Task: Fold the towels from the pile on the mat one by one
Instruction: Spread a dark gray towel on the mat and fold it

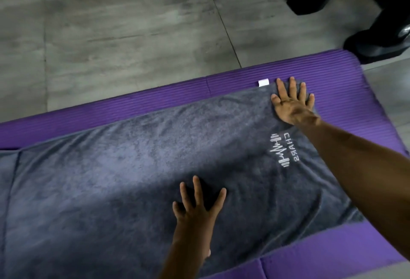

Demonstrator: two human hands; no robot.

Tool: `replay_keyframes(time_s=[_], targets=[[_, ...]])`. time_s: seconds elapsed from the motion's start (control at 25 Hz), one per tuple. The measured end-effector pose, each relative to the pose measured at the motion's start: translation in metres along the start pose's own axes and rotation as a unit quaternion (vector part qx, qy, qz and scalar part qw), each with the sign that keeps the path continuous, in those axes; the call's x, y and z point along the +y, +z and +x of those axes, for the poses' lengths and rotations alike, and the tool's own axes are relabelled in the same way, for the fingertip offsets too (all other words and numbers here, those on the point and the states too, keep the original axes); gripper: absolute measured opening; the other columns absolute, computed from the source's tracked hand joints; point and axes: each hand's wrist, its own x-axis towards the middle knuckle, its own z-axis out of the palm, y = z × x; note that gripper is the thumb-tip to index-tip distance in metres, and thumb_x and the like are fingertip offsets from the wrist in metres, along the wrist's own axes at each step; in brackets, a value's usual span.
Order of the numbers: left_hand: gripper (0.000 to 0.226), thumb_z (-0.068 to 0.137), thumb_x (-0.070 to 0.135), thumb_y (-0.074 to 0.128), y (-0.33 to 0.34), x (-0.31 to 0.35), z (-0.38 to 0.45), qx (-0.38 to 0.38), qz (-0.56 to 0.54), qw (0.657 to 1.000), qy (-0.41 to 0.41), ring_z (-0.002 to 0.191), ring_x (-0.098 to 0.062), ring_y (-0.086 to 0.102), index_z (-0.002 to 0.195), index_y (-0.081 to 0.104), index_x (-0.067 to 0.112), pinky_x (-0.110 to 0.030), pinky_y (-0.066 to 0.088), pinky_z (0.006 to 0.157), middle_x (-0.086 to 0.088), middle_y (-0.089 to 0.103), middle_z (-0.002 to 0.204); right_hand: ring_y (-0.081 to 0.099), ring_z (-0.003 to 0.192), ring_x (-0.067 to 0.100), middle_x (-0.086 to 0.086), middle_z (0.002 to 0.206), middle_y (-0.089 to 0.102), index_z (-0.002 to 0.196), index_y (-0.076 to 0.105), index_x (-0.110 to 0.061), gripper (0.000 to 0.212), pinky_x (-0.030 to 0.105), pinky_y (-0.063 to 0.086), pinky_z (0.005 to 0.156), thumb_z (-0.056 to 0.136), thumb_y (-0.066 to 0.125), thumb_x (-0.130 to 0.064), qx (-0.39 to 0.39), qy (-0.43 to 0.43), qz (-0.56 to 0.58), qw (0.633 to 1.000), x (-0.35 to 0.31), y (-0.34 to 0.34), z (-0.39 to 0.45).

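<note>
Across the purple mat (346,83) the grey towel (133,167) lies flat, long axis left-right. Right hand (292,103), fingers splayed, presses its far-right corner; left hand (197,205), likewise splayed, rests mid-towel, nearer the near edge.

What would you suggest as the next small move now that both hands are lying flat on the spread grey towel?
Probably pinch the far right corner under the right hand and carry it leftward to start a fold. The grey towel already lies flat and nearly wrinkle-free on the purple mat, and the left hand presses its middle with fingers spread, so it can anchor the cloth.
</note>
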Motion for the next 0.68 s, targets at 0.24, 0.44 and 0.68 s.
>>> replay_keyframes(time_s=[0.24, 0.44, 0.68], targets=[[0.143, 0.064, 0.042, 0.086, 0.003, 0.003, 0.000, 0.011, 0.018, 1.000, 0.004, 0.132, -0.060, -0.028, 0.138, -0.037, 0.044, -0.068, 0.019, 0.110, -0.028, -0.051, 0.137, 0.006, 0.150, 0.035, 0.009, 0.164, 0.009, 0.157, 0.015, -0.018, 0.062, 0.053, 0.010, 0.120, 0.099, 0.031, -0.031, 0.163, -0.146, 0.001, 0.976, -0.038, 0.045, -0.117], [0.126, 0.076, 0.019, 0.069, 0.005, 0.000, -0.006, 0.023, -0.059, 0.998, -0.009, 0.126, -0.049, -0.045, 0.135, -0.038, 0.050, -0.067, -0.002, 0.112, -0.015, -0.059, 0.134, 0.021, 0.149, 0.027, 0.000, 0.163, 0.017, 0.155, 0.024, -0.028, 0.056, 0.045, 0.017, 0.118, 0.102, 0.023, -0.048, 0.136, -0.211, -0.030, 0.968, 0.046, 0.162, -0.265], [0.084, 0.070, 0.019, 0.045, 0.092, 0.048, -0.048, 0.235, -0.096, 0.967, 0.010, 0.145, -0.042, 0.019, 0.152, 0.028, 0.019, -0.066, 0.023, 0.109, -0.016, 0.015, 0.160, 0.019, 0.149, 0.030, 0.003, 0.163, 0.016, 0.156, 0.021, -0.027, 0.062, 0.048, 0.021, 0.118, 0.099, 0.020, -0.050, 0.143, -0.034, -0.013, 0.989, 0.129, 0.140, -0.269]])
